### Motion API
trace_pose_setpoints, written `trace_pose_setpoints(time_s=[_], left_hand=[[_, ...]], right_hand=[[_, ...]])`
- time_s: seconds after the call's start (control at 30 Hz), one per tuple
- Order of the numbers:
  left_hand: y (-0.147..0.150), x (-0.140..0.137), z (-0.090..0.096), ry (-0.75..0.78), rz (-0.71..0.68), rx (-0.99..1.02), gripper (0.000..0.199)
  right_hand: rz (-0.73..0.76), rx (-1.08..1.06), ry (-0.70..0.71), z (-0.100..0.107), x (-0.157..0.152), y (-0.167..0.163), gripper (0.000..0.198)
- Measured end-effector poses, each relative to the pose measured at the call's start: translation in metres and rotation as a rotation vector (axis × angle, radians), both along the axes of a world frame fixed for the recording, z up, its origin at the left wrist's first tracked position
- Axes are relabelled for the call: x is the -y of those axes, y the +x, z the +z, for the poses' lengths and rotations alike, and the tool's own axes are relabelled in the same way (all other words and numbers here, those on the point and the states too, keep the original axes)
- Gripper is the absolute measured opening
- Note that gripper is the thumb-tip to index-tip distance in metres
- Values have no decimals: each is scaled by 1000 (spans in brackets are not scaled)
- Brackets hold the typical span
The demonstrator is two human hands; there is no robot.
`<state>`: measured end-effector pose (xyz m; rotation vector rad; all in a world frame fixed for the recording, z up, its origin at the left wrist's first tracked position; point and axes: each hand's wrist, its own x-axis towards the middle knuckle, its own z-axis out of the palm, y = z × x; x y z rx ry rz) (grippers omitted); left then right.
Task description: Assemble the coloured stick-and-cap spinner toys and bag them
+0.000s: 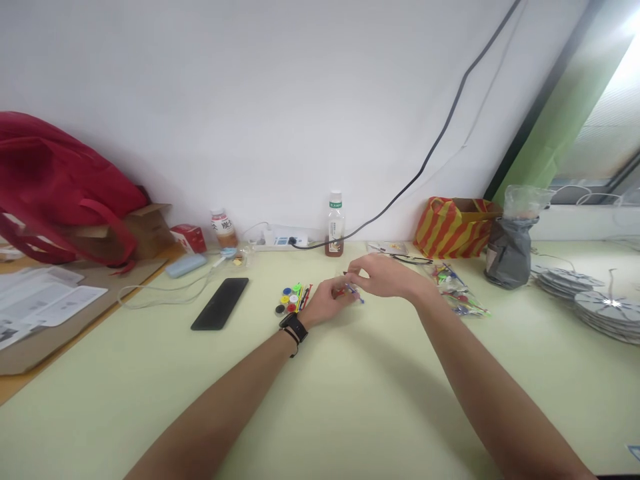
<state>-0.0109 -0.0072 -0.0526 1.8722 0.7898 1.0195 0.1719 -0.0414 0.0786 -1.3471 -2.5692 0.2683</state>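
Phone [220, 304] on table [330, 407]; coloured discs [285, 300] and sticks [306, 296] beside left hand [327, 303] — fingers closed on small red-and-blue pieces [355, 291], between both hands. Right hand [383, 275]: fingers bent, grip unclear. Farther right — clear bag [460, 293].

Left hand [325, 303] and arched right hand [381, 275] close together, forearms [235, 397] angled inward.

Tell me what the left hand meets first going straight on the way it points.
The left hand points toward the right hand, so it would probably meet that first; the depth between them is unclear.
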Motion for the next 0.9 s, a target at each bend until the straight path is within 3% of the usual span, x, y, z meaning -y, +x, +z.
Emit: trace_pose_setpoints(time_s=[0.1,0.4,0.53,0.77,0.9], left_hand=[[0,0,-1,-34,-17,17,35],[1,-3,-5,-38,-30,54,35],[-1,-1,-4,-5,3,-10,34],[-6,-5,17,-26,57,52,43],[-4,-11,25,-14,81,146,42]], right_hand=[[91,-14,-73,-6,-6,2,18],[197,-16,-126,-19,-15,3,37],[166,-25,-157,-20,-13,1,38],[14,-100,-30,-4,-16,19,31],[-38,-162,-133,-1,-17,21,25]])
